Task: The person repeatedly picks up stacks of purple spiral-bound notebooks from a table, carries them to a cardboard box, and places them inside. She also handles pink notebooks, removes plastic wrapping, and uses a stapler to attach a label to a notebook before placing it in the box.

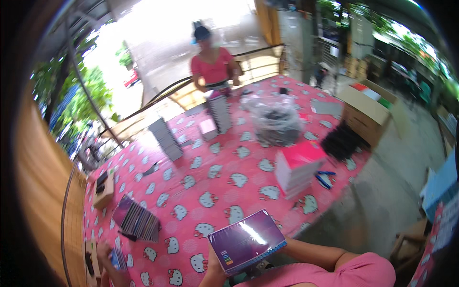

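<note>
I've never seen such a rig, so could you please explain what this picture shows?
There is no machine here: each grip is a bare hand. The one picture comes from a wide fisheye camera on the person's head, looking down, so straight edges bend.

The left grip holds a purple spiral notebook; the right forearm reaches its other end, where the grip is hidden.

On the pink patterned tablecloth are a pink-topped stack, blue-handled pliers, a clear plastic bag and a notebook stack. A person in pink stands across the table; another person's arm shows at lower left.
</note>
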`<action>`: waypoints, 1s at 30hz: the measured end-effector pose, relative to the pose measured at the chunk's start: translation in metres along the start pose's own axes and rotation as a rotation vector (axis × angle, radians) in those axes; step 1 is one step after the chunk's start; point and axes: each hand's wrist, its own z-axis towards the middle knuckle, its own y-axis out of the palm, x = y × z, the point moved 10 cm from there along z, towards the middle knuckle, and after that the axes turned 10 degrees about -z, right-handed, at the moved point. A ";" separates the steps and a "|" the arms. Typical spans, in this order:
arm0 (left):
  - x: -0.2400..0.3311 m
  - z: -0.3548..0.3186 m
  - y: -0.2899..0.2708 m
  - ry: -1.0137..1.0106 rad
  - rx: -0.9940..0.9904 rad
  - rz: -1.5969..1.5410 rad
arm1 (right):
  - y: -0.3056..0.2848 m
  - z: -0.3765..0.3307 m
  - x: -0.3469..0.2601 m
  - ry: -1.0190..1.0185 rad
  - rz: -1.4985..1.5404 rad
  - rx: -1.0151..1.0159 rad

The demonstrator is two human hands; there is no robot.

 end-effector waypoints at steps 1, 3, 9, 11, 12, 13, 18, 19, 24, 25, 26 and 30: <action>-0.020 -0.004 0.025 -0.034 -0.097 0.018 | -0.014 -0.022 -0.002 -0.031 0.004 0.063; -0.071 0.002 0.032 -0.126 -0.180 0.175 | -0.042 -0.083 -0.014 -0.079 0.060 0.228; -0.245 -0.009 0.081 -0.519 -0.347 0.457 | -0.094 -0.289 -0.044 -0.111 0.442 0.680; -0.320 -0.022 0.098 -0.698 -0.411 0.504 | -0.105 -0.372 -0.043 -0.136 0.470 0.875; -0.359 -0.032 0.105 -0.772 -0.454 0.535 | -0.110 -0.415 -0.032 -0.183 0.491 0.974; -0.395 -0.044 0.115 -0.826 -0.525 0.585 | -0.117 -0.455 -0.022 -0.240 0.493 1.061; -0.538 -0.112 0.125 -1.213 -0.417 0.467 | -0.106 -0.618 0.028 -0.395 0.827 1.480; -0.568 -0.118 0.125 -1.218 -0.486 0.606 | -0.104 -0.643 0.042 -0.451 0.855 1.553; -0.687 -0.184 0.146 -1.314 -0.605 0.963 | -0.104 -0.759 0.088 -0.908 0.807 1.742; -0.711 -0.193 0.147 -1.361 -0.613 0.985 | -0.098 -0.784 0.075 -0.974 0.713 1.828; -0.735 -0.202 0.149 -1.410 -0.622 1.008 | -0.099 -0.802 0.074 -1.001 0.692 1.861; -0.834 -0.250 0.170 -1.644 -0.735 0.921 | -0.110 -0.884 0.080 -1.051 0.690 2.029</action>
